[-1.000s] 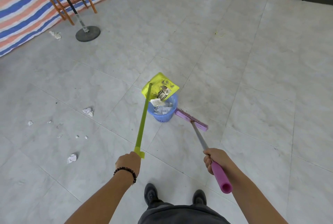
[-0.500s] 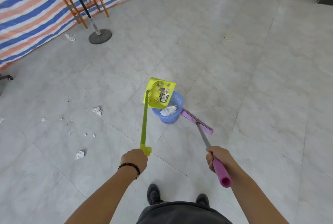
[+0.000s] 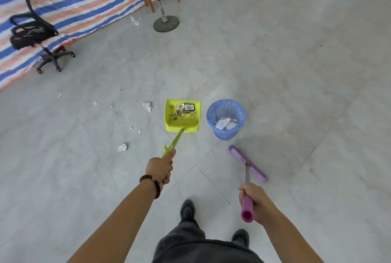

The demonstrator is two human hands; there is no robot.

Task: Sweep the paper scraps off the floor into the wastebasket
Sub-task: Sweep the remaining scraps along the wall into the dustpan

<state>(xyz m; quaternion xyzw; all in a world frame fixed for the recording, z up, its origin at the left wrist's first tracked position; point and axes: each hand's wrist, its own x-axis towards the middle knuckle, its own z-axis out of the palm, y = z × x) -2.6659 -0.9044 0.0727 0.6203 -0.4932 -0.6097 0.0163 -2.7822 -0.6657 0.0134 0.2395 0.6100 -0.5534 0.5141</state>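
Head view. Grips the green handle of the dustpan (image 3: 183,115) in the left hand (image 3: 160,167), fingers (image 3: 167,179) curled round it. Grips the pink sleeve of the broom (image 3: 247,163) in the right hand (image 3: 251,197), fingers closed the same way. Holds the dustpan just left of the blue wastebasket (image 3: 224,134), lip facing away, a barcode label (image 3: 188,107) and dark crumbs stuck inside. Rests the broom head on the floor just in front of the wastebasket. Leaves paper scraps (image 3: 122,147) scattered left of the wastebasket, beyond the dustpan; some paper (image 3: 223,123) already inside. Risks from here: flicking light scraps past the pan lip with a hard stroke; tipping the light wastebasket with the broom head so near; missing the lone scrap (image 3: 135,21) far behind the wastebasket.
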